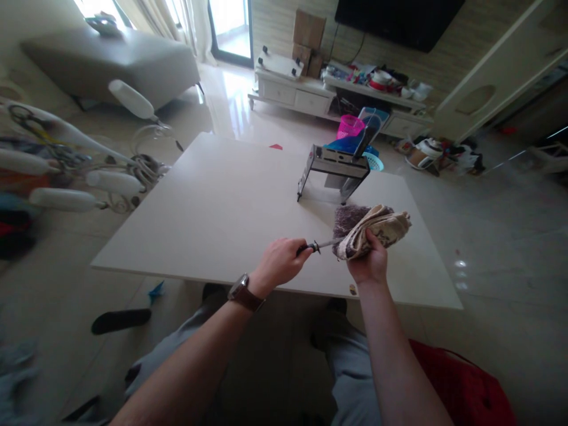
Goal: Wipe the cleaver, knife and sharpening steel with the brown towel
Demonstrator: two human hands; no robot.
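Note:
My left hand (284, 260), with a brown-strapped watch at the wrist, is closed around the black handle of a sharpening steel (327, 243). The thin grey rod points right, and its far end is hidden in a folded beige and dark brown towel (384, 228). My right hand (370, 260) grips this towel from below, thumb on top, above the right part of the white table (213, 207). Behind the towel stands a silver and black slotted knife rack (337, 157), with a broad black handle rising from its right side.
A small dark-and-gold spot (353, 290) marks the table's front edge. White-ended coiled cables (142, 168) hang at the left. Beyond the table are a pink basket (350, 126) and a cluttered white TV cabinet (297, 94). A red bag (461, 384) lies at lower right.

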